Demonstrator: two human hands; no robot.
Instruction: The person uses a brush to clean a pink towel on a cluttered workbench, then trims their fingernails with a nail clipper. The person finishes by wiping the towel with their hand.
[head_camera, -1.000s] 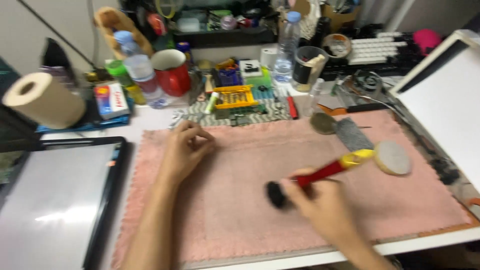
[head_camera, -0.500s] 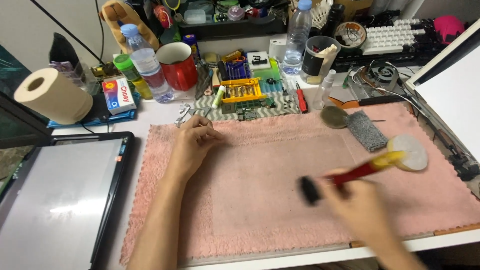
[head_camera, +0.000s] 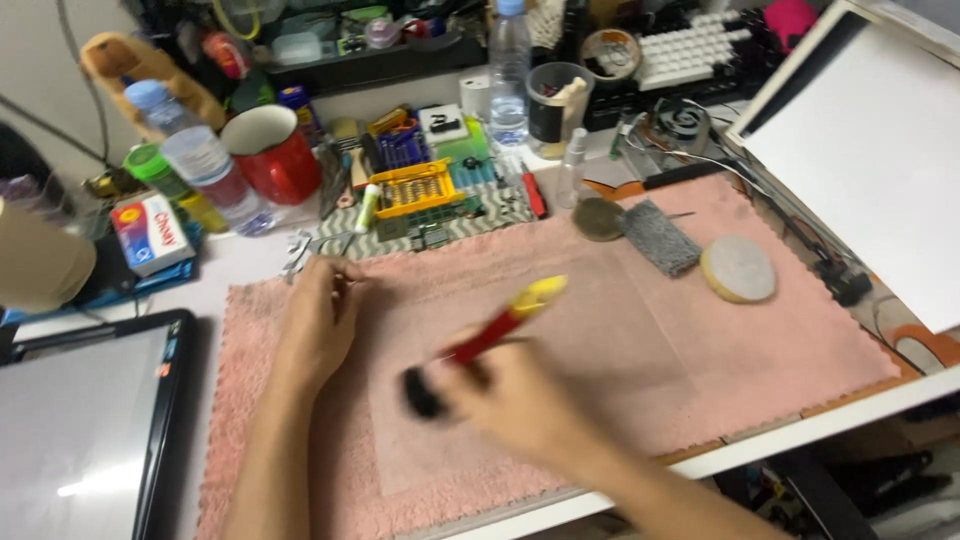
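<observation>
Tool: red-handled tool (head_camera: 500, 328) with yellow end and black end; held over pink mat (head_camera: 760, 360) on bench; blurred, kind unclear
Long axis: diagonal; black end low and toward the person's left, yellow end up and away to the right
Right hand (head_camera: 515, 400): clenched around the handle near the black end; nearer hand
Left hand (head_camera: 318, 325): flat on mat's upper left edge, fingers loosely curled, holding nothing discernible; just left of tool
Nearby: round white pad (head_camera: 738, 268) and grey block (head_camera: 660, 238), well apart to the right

Bright, even indoor light; right hand (head_camera: 515, 405) motion-blurred (soft shadows only).
</observation>
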